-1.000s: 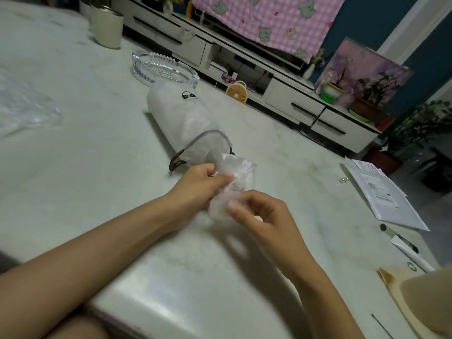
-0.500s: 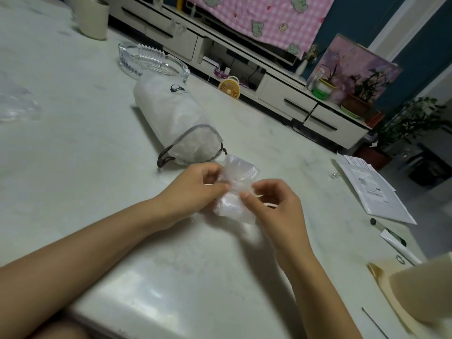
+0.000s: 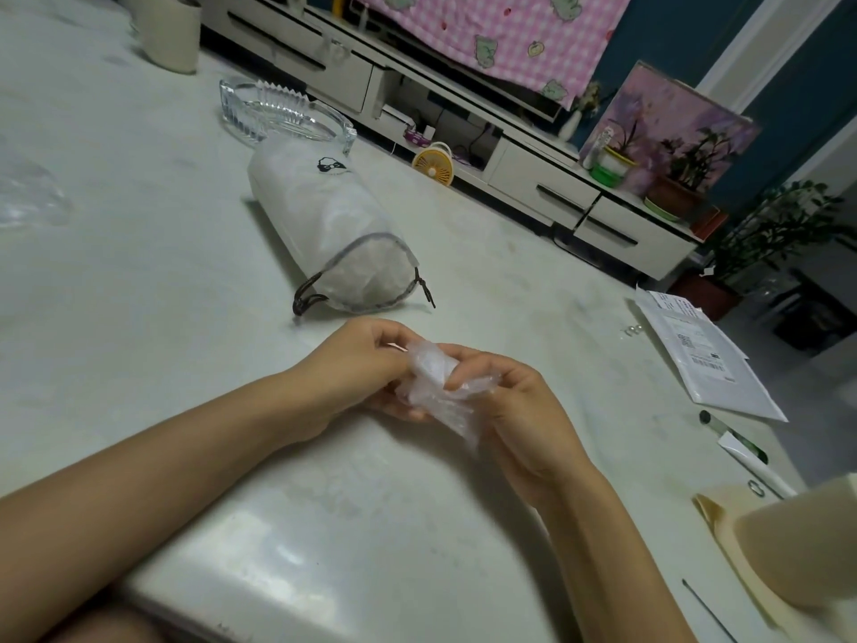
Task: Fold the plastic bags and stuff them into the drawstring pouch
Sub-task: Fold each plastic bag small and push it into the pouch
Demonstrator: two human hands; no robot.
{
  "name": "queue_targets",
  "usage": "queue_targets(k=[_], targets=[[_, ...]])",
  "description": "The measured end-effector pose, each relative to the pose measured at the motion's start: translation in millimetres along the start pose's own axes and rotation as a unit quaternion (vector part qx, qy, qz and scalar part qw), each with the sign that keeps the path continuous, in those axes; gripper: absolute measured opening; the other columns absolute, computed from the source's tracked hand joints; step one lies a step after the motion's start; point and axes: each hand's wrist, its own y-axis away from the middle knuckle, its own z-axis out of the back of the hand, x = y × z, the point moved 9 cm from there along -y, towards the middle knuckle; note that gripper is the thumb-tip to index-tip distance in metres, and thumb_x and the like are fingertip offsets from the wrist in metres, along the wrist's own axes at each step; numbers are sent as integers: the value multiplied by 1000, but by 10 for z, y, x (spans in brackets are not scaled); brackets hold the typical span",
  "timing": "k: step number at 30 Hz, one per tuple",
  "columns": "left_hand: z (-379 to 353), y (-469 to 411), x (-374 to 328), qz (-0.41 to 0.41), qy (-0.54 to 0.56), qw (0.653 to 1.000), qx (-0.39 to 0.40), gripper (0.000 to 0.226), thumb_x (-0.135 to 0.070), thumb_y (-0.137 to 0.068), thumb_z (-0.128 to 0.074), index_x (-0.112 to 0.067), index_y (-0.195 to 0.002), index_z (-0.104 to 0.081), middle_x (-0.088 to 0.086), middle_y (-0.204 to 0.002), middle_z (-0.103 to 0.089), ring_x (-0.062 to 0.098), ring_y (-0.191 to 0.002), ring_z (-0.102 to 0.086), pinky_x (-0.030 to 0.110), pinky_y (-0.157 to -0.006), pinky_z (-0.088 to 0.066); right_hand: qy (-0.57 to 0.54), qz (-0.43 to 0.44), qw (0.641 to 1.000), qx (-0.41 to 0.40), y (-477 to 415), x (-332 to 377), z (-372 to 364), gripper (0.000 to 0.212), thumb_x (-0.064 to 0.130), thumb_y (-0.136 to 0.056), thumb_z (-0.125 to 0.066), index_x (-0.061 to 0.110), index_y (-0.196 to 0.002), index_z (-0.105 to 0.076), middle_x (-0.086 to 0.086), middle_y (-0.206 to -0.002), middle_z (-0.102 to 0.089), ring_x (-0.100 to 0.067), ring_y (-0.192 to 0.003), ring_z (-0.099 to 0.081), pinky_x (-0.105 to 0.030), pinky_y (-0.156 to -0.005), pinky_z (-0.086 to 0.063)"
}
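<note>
Both hands hold a crumpled clear plastic bag [image 3: 433,387] over the pale table [image 3: 139,294], near its front edge. The left hand [image 3: 366,364] pinches the bag's upper end with curled fingers; the right hand [image 3: 514,410] has its fingers curled round the lower part. Beyond them the white drawstring pouch [image 3: 324,234] lies on its side, bulging, its corded mouth facing the hands and its far end just beside a glass ashtray [image 3: 283,113]. Another clear bag [image 3: 28,192] lies far left

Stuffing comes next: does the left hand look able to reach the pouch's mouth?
Probably yes: the drawstring pouch lies just beyond the left hand, mouth toward it, nothing between, though it grips the plastic bag.
</note>
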Motion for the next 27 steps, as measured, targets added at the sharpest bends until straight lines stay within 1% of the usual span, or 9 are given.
queue_targets(k=[3, 6, 8, 11, 13, 15, 19, 24, 27], targets=[[-11, -20, 39, 41, 67, 997, 8, 23, 5, -87, -47, -1, -78, -67, 15, -78, -72, 20, -63, -61, 27, -54, -57, 68, 17, 997, 11, 29, 46, -4, 41, -22, -72, -51, 11, -50, -62, -8, -95, -72, -19, -80, -68, -22, -64, -51], [-58, -31, 56, 49, 114, 992, 28, 25, -21, -91, -55, 3, -93, -64, 28, -96, -66, 27, -73, -63, 29, -59, -58, 136, 57, 989, -28, 26, 98, 64, 54, -26, -70, -41, 17, -44, -59, 4, -77, -70, -6, -60, -61, -17, -46, -42], [-58, -31, 66, 26, 76, 996, 27, 38, -28, -78, -65, 2, -100, -62, 18, -90, -67, 20, -71, -66, 25, -60, -57, 180, 102, 977, -41, 3, 129, 69, 58, -27, -68, -43, 23, -44, -62, 9, -81, -69, -5, -68, -62, -19, -53, -46], [55, -48, 9, -25, 27, 999, -34, 15, -8, -84, -65, -1, -97, -64, 12, -88, -66, 16, -75, -63, 20, -61, -56, 187, 111, 976, -9, 16, 146, 23, 43, -13, -71, -53, 24, -57, -70, 6, -98, -67, -9, -90, -64, -21, -76, -49], [142, -49, -62, -64, -36, 995, -73, 7, -4, -86, -63, -9, -91, -65, 6, -86, -67, 14, -75, -61, 17, -63, -51, 126, 67, 989, 37, 42, 147, 14, 23, 5, -70, -52, 16, -67, -72, 5, -101, -69, -10, -90, -65, -21, -74, -50], [154, -28, -187, -125, -126, 980, -90, 14, -5, -86, -63, -18, -84, -64, -4, -80, -66, 8, -70, -58, 13, -63, -47, 68, 40, 997, 20, 47, 183, 108, 22, 13, -73, -48, 9, -75, -70, -1, -101, -71, -14, -85, -65, -21, -68, -51], [-1, 37, -307, -201, -183, 961, -44, 16, -8, -87, -64, -24, -84, -63, -10, -83, -66, 2, -73, -59, 14, -69, -47, 134, 0, 989, -65, 34, 84, 228, 19, 20, -88, -63, 16, -106, -61, -7, -102, -67, -13, -81, -63, -19, -61, -49], [42, 40, -342, -224, -158, 960, -59, 22, -4, -89, -61, -26, -86, -61, -10, -81, -63, 0, -71, -59, 16, -68, -47, 203, -22, 978, -30, 46, -7, 163, 12, 11, -82, -71, 2, -88, -65, -2, -66, -58, -17, -64, -55, -33, -62, -47], [19, 40, -331, -210, -151, 964, -55, 22, -3, -89, -58, -24, -86, -62, -7, -81, -63, 9, -70, -57, 15, -62, -46, 212, -33, 977, -1, 69, -16, 144, 17, 11, -79, -74, -2, -83, -65, -10, -69, -59, -20, -66, -53, -34, -64, -43]])
